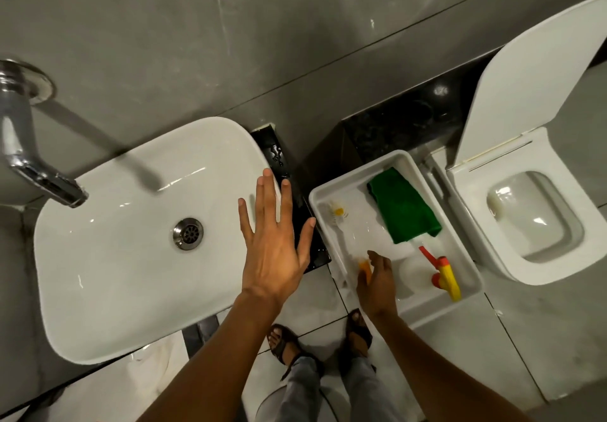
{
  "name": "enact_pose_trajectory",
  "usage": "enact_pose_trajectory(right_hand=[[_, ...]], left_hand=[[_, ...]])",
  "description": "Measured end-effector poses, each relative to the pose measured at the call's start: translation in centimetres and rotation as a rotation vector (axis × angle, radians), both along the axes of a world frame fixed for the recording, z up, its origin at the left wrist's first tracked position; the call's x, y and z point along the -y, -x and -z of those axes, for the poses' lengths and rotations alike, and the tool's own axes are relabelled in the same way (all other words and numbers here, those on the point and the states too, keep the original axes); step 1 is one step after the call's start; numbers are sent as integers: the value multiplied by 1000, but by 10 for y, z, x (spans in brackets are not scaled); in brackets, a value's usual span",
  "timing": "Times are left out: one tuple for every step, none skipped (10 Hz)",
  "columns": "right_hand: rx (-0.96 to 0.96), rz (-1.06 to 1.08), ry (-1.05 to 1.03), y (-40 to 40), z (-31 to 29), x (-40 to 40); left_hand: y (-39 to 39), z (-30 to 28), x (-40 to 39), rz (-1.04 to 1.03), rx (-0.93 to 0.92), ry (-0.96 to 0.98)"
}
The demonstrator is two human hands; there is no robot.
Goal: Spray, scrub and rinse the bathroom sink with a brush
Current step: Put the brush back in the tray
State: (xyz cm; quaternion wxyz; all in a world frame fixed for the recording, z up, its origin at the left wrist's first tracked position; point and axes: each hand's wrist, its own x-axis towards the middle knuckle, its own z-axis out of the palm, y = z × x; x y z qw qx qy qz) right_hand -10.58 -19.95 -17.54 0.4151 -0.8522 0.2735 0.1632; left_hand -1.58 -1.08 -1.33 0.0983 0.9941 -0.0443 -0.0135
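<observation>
The sink (115, 257) showed no foam; spraying, scrubbing and rinsing all appeared outstanding. The left hand (274, 241) hovered over its right rim, fingers spread, holding nothing. The right hand (376, 283) reached into the tray (466, 257), fingers closing on the brush (341, 221) handle; the grip was unclear.

The sink (108, 257) basin lies open from above, with only the tap (39, 172) overhanging its far left rim and the left hand (274, 241) spread over its right edge. In the white tray (473, 267), the green cloth (402, 206) and spray bottle (427, 274) crowd the right side, the brush (338, 216) the left. The right hand (376, 282) reaches in at the near edge, between brush and bottle.
</observation>
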Motion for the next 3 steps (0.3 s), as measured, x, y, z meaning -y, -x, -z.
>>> enact_pose_trajectory(right_hand=[[71, -8, -12, 2, -17, 0], [128, -61, -35, 6, -43, 0], [261, -35, -47, 2, -87, -1]], left_hand=[[0, 0, 0, 32, 2, 0], [0, -7, -3, 77, -14, 44], [4, -20, -1, 75, 15, 145]])
